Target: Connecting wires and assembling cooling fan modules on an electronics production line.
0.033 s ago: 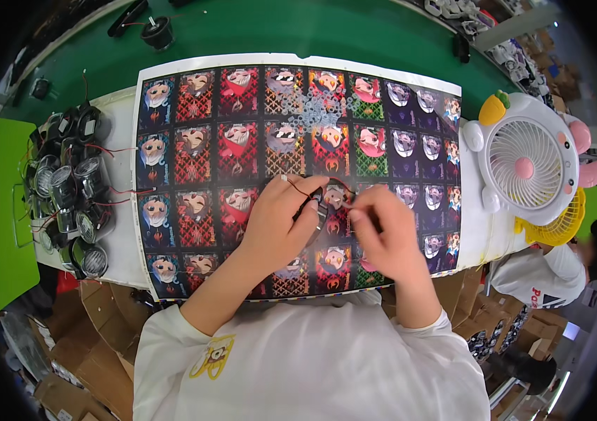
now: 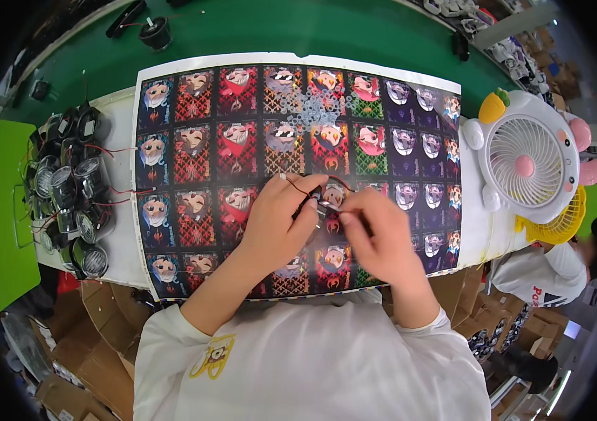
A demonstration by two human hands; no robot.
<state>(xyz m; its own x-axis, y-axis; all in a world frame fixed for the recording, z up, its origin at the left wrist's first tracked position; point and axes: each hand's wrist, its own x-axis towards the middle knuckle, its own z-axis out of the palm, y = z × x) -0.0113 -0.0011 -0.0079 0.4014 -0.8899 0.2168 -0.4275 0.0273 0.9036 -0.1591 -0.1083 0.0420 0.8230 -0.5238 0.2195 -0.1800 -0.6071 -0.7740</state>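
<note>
Above the middle of a printed sheet [image 2: 193,168], my left hand [image 2: 281,217] is closed around a small dark motor [image 2: 316,203]. Fingers cover most of it; a thin metal shaft pokes out below, and red and black wires [image 2: 340,182] loop out above. Close against it on the right is my right hand [image 2: 383,228], thumb and forefinger pinched at the motor's edge. What the pinch holds is too small and blurred to name. Several small translucent rings [image 2: 316,111] lie scattered on the sheet beyond my hands.
Left of the sheet is a heap of black round motor units [image 2: 63,186] with trailing wires. A white desk fan [image 2: 523,165] stands at the right, with a yellow fan guard [image 2: 565,217] beside it. Another motor unit [image 2: 155,34] sits on the green surface [image 2: 242,31] behind. A co-worker [image 2: 544,274] is at the right.
My right hand has shifted slightly left, bringing its fingertips from right of the motor up to its edge. My left hand stays in place with the motor.
</note>
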